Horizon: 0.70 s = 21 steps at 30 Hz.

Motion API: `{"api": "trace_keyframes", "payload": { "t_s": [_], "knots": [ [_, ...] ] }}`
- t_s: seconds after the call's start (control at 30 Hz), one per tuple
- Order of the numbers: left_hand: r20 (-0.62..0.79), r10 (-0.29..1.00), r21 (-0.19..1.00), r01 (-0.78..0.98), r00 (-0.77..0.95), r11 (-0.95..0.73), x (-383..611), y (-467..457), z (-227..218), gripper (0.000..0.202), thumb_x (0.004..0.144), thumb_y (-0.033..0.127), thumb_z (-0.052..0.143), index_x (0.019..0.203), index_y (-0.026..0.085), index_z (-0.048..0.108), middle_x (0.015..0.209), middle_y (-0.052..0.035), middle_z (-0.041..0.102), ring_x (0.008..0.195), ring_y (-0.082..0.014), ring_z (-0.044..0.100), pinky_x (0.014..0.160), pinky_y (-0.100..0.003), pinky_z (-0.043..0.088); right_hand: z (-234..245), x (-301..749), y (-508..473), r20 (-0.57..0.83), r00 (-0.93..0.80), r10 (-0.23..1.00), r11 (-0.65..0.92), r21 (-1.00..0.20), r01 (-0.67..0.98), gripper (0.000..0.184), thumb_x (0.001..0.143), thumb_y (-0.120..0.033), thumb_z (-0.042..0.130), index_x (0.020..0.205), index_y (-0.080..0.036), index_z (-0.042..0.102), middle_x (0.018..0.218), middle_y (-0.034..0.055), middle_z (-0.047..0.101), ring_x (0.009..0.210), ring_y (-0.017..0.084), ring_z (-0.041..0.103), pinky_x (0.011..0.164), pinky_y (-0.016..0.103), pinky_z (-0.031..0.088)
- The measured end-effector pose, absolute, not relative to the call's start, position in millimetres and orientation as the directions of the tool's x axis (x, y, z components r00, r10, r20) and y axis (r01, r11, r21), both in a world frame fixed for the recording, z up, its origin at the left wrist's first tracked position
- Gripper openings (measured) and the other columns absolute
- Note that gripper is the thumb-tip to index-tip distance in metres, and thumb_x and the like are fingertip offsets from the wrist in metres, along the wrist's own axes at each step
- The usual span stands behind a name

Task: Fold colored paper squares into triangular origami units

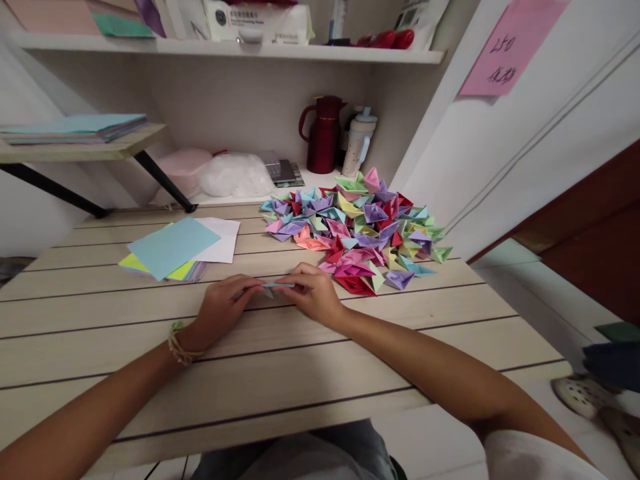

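Both of my hands rest on a pale wooden table (300, 373) and pinch a small, narrow, folded piece of light blue paper (276, 286) between them. My left hand (223, 308) grips its left end with fingers closed; a beaded bracelet sits on that wrist. My right hand (313, 292) presses the right end with fingers curled. A heap of several folded paper boats (360, 230) in pink, purple, green, blue and red lies just beyond my right hand. A stack of flat coloured paper sheets (173, 248), blue on top, lies beyond my left hand.
At the back stand a dark red jug (323, 135), a pale bottle (359, 141), a pink box (183, 168) and a white plastic bag (235, 175). A side shelf (80, 148) holds paper at left. A white wall with a pink note (505, 50) is at right.
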<state>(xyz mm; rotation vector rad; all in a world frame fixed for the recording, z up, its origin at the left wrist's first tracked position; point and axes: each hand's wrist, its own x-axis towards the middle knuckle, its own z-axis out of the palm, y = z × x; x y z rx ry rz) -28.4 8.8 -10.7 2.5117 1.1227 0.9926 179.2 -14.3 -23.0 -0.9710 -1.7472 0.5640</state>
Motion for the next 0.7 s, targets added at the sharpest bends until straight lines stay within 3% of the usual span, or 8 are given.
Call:
{"api": "trace_keyframes", "payload": {
  "t_s": [0.23,0.43,0.7],
  "knots": [
    [0.499,0.722,0.423,0.593,0.479,-0.685,-29.1,6.9,-11.0,0.016,0.079,0.029,0.056,0.085,0.024,0.069,0.078,-0.0002,0.073,0.068,-0.0164,0.066,0.068,-0.027,0.05,-23.3,181.3,-14.4,0.544,-0.184,0.819,0.573,-0.757,0.314,0.022,0.078,-0.033,0.061,0.093,-0.021,0.071,0.07,0.003,0.057,0.06,0.011,0.051,0.052,0.022,0.039],
    [0.379,0.845,0.63,0.564,0.377,-0.534,-31.4,12.4,-7.3,0.019,0.076,0.035,0.058,0.085,0.023,0.07,0.072,0.0007,0.073,0.058,-0.0151,0.064,0.055,-0.024,0.05,-20.5,184.3,-10.8,0.511,-0.144,0.847,0.531,-0.806,0.264,0.022,0.081,-0.034,0.057,0.096,-0.023,0.07,0.072,0.003,0.056,0.068,0.013,0.054,0.058,0.023,0.042],
    [0.276,0.931,0.855,0.382,0.239,-0.351,-30.3,17.4,-7.0,0.021,0.073,0.036,0.062,0.085,0.02,0.069,0.08,-0.0025,0.073,0.068,-0.0179,0.067,0.066,-0.029,0.055,-20.8,185.0,-9.4,0.494,-0.232,0.838,0.545,-0.778,0.313,0.028,0.087,-0.032,0.049,0.108,-0.023,0.064,0.078,0.0033,0.057,0.071,0.013,0.054,0.061,0.023,0.043]
  ]
}}
